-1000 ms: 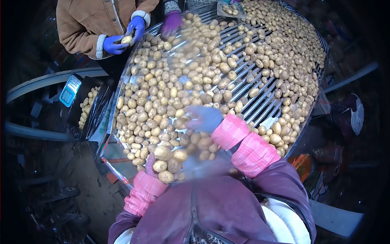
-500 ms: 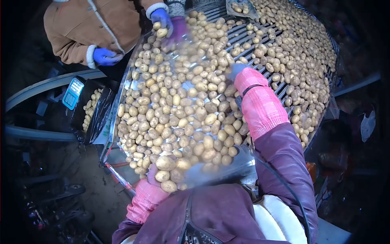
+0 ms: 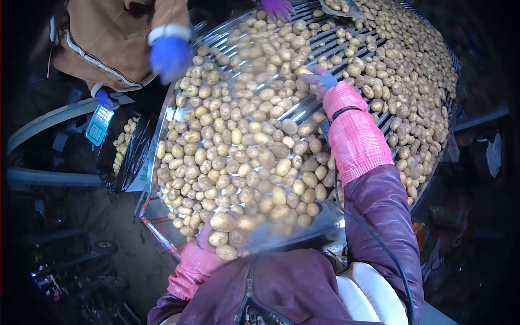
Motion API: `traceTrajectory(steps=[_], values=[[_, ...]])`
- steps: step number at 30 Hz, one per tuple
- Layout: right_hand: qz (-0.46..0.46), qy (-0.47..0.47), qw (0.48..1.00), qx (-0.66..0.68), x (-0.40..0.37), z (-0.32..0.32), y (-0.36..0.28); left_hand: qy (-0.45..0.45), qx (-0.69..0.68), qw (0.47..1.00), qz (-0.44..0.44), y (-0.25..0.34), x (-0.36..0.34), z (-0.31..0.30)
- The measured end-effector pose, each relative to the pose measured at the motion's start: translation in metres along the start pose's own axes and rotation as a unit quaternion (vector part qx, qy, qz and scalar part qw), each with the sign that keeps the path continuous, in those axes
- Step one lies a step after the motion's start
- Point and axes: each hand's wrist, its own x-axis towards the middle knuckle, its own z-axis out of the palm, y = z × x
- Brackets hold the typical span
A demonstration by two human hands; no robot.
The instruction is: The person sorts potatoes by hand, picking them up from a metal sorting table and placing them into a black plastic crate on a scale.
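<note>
Looking down on a long worktop (image 3: 297, 111) of shiny metal bars, covered nearly edge to edge with potatoes (image 3: 244, 135). Probably laid on bars so that dirt and the smallest ones can drop through the gaps. Packed thickest over the near and left part, thinner toward the middle, where bare bars show.

Across the left rim, leaning in with a brown jacket (image 3: 103, 43), a co-worker's blue glove (image 3: 169, 57), blurred, just above the pile. Farther up, at the top edge, a purple glove (image 3: 277, 8). Below that rim, off the worktop, a black bag (image 3: 132, 162) with more potatoes inside, likely set there to be close at hand, and a small scale (image 3: 99, 124) just beside it.

Reaching far forward with the right arm, pink sleeve (image 3: 355, 135) stretched over the heap. Right hand (image 3: 320, 80) gloved, fingertips on a single potato (image 3: 304, 70) at mid-worktop; cannot tell whether closed round it or only touching.

Holding the left arm bent and low, left hand (image 3: 208, 238) cupped at the near rim and mostly hidden. Cradling a few big potatoes (image 3: 222, 222), seemingly so as to hold them apart from the smaller ones around.
</note>
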Motion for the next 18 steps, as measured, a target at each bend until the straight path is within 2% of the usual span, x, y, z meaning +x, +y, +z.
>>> traceTrajectory(steps=[5,8,9,10,12,14,15,16,17,18], values=[[-0.006,-0.026,0.998,-0.061,-0.001,0.012,0.011,0.012,-0.048,0.999,0.01,-0.002,-0.001,-0.003],[0.075,-0.036,0.997,0.002,-0.056,0.007,-0.014,0.011,-0.079,0.997,0.018,-0.005,-0.004,-0.004],[0.088,0.011,0.985,0.146,-0.091,0.018,-0.034,0.011,-0.09,0.996,0.018,-0.006,-0.006,-0.003],[0.075,0.018,0.964,0.254,-0.119,0.022,-0.034,0.004,-0.095,0.995,0.018,-0.005,-0.007,-0.001],[0.024,-0.012,0.903,0.428,-0.167,0.025,-0.009,-0.035,-0.08,0.996,-0.001,0.003,-0.011,0.007],[0.0,-0.109,0.775,0.622,-0.229,0.03,-0.023,-0.07,-0.01,0.997,0.011,-0.001,-0.009,0.007],[-0.041,-0.071,0.795,0.601,-0.259,0.041,-0.036,-0.09,0.027,0.995,0.014,-0.004,-0.006,0.008],[-0.08,-0.029,0.814,0.575,-0.29,0.052,-0.049,-0.124,-0.062,0.99,-0.011,-0.008,-0.003,0.013],[-0.115,0.015,0.829,0.548,-0.32,0.062,-0.062,-0.125,0.018,0.992,0.011,-0.011,-0.001,0.017],[-0.088,0.008,0.816,0.572,-0.342,0.061,-0.061,-0.13,0.1,0.986,0.034,-0.013,0.001,0.02]])
